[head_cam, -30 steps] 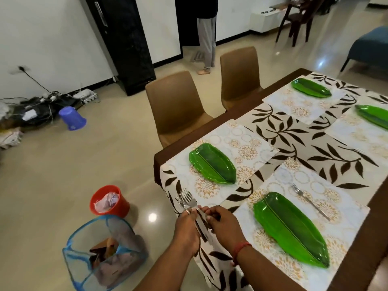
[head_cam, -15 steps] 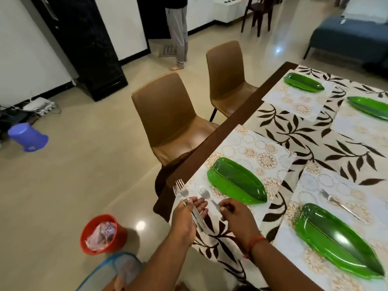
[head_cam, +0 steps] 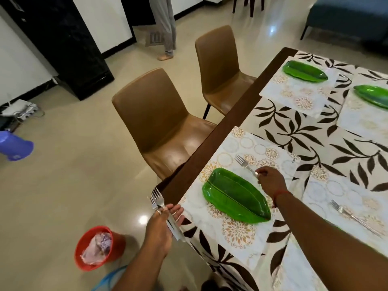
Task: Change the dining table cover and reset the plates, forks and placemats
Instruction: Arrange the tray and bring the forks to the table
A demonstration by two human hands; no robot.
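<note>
1. Steel on a smooth placemat is the first risk: the fork [head_cam: 245, 165] at centre frame lies slanted on the near placemat [head_cam: 237, 225], just above the green leaf-shaped plate [head_cam: 235, 195]. If the handle end is let go crooked, I judge it could end up askew from the plate.

2. The two spare forks [head_cam: 161, 208] at lower centre-left hang out past the table corner, tines up, over bare floor. A loose hold there could drop one toward the red bin [head_cam: 98, 247].

3. The placemat reaches almost to the dark table edge [head_cam: 226, 127]. A forearm dragging back across it could pull mat and plate toward that edge, and rumple the leaf-print cover [head_cam: 310, 131] beneath.

4. Right hand [head_cam: 270, 181], right of centre: fingers curled downward, tips pinching the fork's handle end, the tines pointing to the upper left. Whether the fork already rests fully on the mat I cannot tell.

5. Left hand [head_cam: 161, 225], lower centre: thumb clamps the spare forks' handles across the palm, while the fingers stretch nearly straight toward the table corner.

6. Elsewhere, a setting at lower right already has its fork [head_cam: 352, 216], and the two plates at upper right [head_cam: 304, 71] [head_cam: 373, 96] show none that I can see, so I judge fork-laying is about half done.
</note>
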